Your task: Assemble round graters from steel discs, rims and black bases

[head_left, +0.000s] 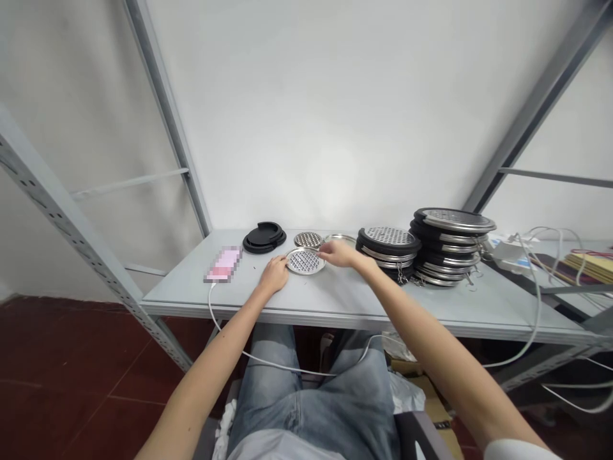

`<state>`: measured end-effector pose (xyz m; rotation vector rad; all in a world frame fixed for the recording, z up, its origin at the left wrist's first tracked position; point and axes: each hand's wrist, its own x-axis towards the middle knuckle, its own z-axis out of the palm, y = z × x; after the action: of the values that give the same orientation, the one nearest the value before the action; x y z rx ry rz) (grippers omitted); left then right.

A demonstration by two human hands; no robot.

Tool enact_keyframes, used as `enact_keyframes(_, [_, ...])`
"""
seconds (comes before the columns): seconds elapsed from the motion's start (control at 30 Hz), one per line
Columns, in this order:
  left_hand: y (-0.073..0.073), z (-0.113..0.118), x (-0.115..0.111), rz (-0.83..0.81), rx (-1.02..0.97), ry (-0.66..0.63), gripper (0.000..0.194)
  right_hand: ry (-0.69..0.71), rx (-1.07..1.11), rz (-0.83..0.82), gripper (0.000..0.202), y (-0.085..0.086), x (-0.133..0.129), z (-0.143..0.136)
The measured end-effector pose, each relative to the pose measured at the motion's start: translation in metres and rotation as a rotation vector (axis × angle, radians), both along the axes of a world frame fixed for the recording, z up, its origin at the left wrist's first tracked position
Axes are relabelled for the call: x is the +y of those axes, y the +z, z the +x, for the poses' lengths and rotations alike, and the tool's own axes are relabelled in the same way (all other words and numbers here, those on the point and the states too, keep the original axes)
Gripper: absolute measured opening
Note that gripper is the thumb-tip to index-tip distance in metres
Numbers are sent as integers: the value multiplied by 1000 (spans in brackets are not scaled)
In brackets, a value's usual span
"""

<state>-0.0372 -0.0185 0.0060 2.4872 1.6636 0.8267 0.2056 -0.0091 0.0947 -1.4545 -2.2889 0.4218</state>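
A round silver disc with a perforated middle [305,261] lies near the centre of the grey table. My left hand [274,274] rests on the table with its fingertips at the disc's left edge. On the right side, my right hand [337,252] has its fingers pressed together at the disc's rim. Just behind sits a smaller perforated disc [308,239], and a silver ring [341,239] shows partly behind my right hand. Black round parts [264,237] are stacked to the left. Whether either hand grips the rim firmly is hard to see.
Two stacks of black and silver round pieces, a shorter one [389,246] and a taller one [447,246], stand on the right. A phone [225,264] with a white cable lies left. Metal posts frame the table [191,297]. Cables and yellow sheets [591,265] are far right.
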Motion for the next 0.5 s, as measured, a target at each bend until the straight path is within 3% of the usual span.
enact_keyframes(0.1, [0, 1, -2, 20, 44, 6, 42, 102, 137, 14, 29, 46, 7, 14])
enact_keyframes(0.23, [0, 2, -2, 19, 27, 22, 42, -61, 88, 204, 28, 81, 35, 50])
enact_keyframes(0.3, [0, 3, -1, 17, 12, 27, 42, -207, -31, 243, 28, 84, 50, 72])
enact_keyframes(0.4, [1, 3, 0, 10, 7, 34, 41, -387, -169, 123, 42, 79, 67, 103])
enact_keyframes(0.5, [2, 4, -1, -3, 15, 34, 41, -409, -231, 31, 54, 72, 75, 131])
